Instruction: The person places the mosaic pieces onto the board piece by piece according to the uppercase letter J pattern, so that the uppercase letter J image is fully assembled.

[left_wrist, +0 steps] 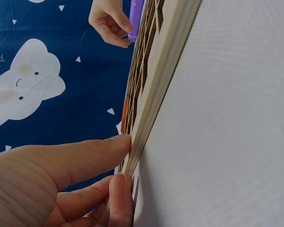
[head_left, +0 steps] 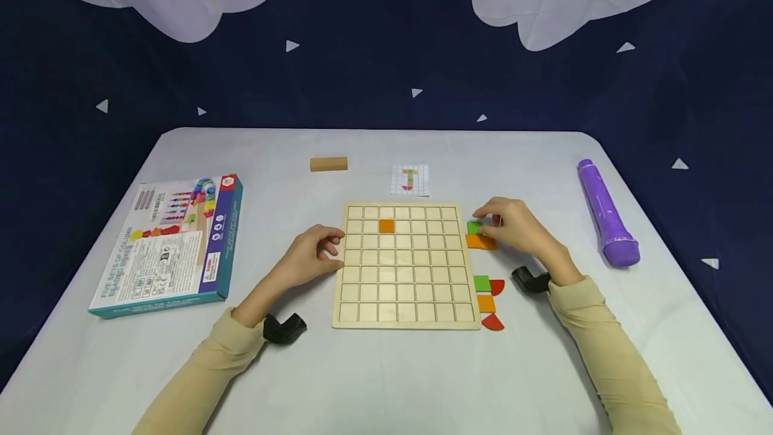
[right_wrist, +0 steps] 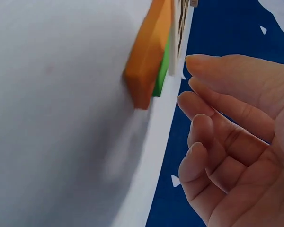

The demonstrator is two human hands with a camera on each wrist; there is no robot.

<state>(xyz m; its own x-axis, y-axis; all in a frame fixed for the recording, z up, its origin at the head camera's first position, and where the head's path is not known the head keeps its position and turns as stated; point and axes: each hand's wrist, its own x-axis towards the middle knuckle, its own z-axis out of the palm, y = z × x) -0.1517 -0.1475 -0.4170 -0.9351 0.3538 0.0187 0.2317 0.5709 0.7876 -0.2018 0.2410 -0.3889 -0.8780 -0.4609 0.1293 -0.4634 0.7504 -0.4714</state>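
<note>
A pale wooden grid board (head_left: 406,275) lies on the table, with one orange square (head_left: 386,225) in its second row from the back. My left hand (head_left: 311,254) touches the board's left edge, thumb and forefinger apart along it. My right hand (head_left: 513,223) hovers at the board's upper right, fingers loosely bent and nothing between them in the right wrist view. Below it are a green block (head_left: 474,227), partly covered by the hand in the head view, and an orange block (head_left: 481,242). Farther down the right edge lie a green square (head_left: 482,283), an orange square (head_left: 486,303) and two red quarter-rounds (head_left: 493,322).
Behind the board lies a small card (head_left: 410,180) printed with a coloured hook-shaped pattern. A brown wooden bar (head_left: 329,164) sits to the card's left. At the far left is a toy box (head_left: 169,244); a purple microphone-shaped object (head_left: 606,213) lies at the right.
</note>
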